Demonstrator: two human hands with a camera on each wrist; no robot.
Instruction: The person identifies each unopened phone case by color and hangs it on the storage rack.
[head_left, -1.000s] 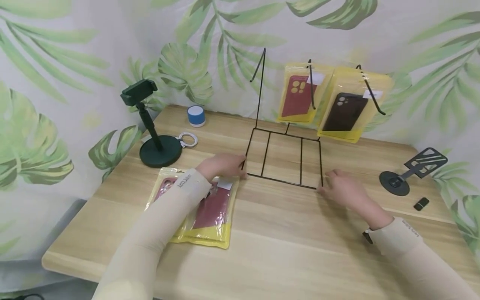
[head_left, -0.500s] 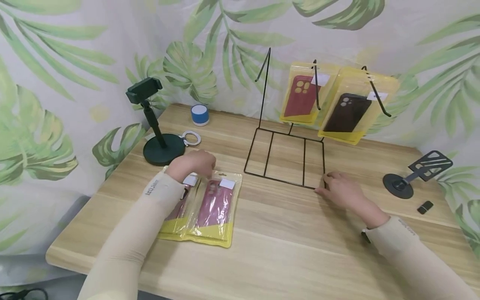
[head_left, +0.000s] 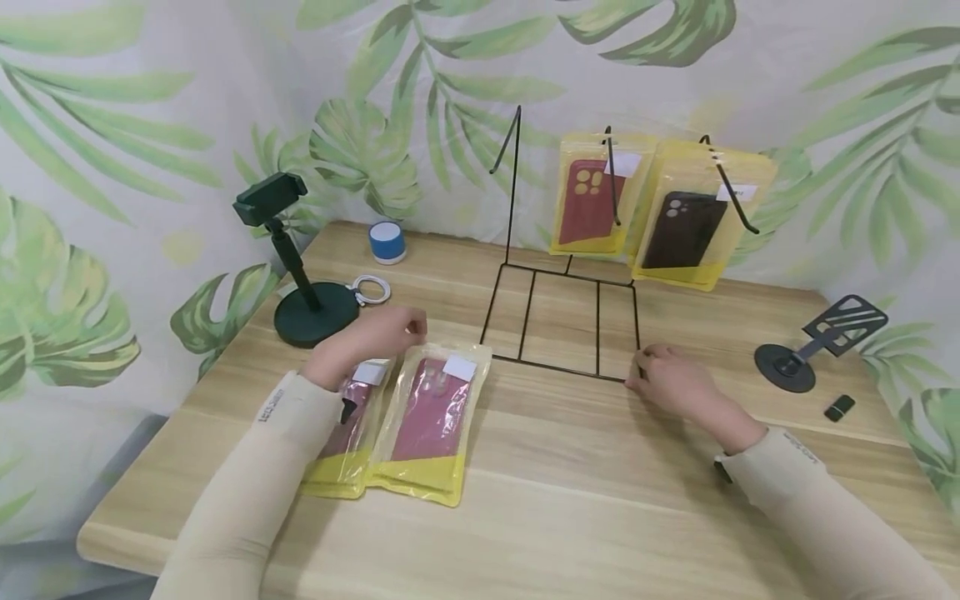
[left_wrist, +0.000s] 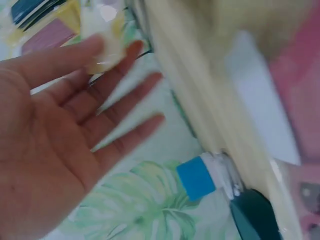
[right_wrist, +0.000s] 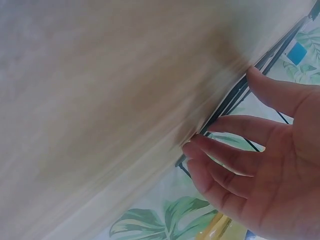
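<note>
A black wire display rack (head_left: 558,367) stands on the wooden table. The thumb and fingertips of my right hand (head_left: 671,382) hold its front right corner; in the right wrist view, this hand's fingertips (right_wrist: 198,140) meet the wire. My left hand (head_left: 378,332) is over the top edges of two packaged phone cases. The nearer-right packet (head_left: 431,408) has a pink-red case, clear plastic and yellow trim. My forearm partly hides the left packet (head_left: 348,471). In the left wrist view, the fingers (left_wrist: 130,105) are spread and relaxed, palm showing.
Two more packets, one red (head_left: 592,200) and one dark (head_left: 682,229), hang on the rack's hooks. A green phone holder (head_left: 315,312), coiled white cable (head_left: 372,289) and blue speaker (head_left: 387,243) stand left. A folding stand (head_left: 787,367) and small black item (head_left: 839,407) lie right.
My left hand has left the rack's front left corner and moved left to the packets. The right packet has shifted slightly right, away from the other. My right hand stays at the rack corner.
</note>
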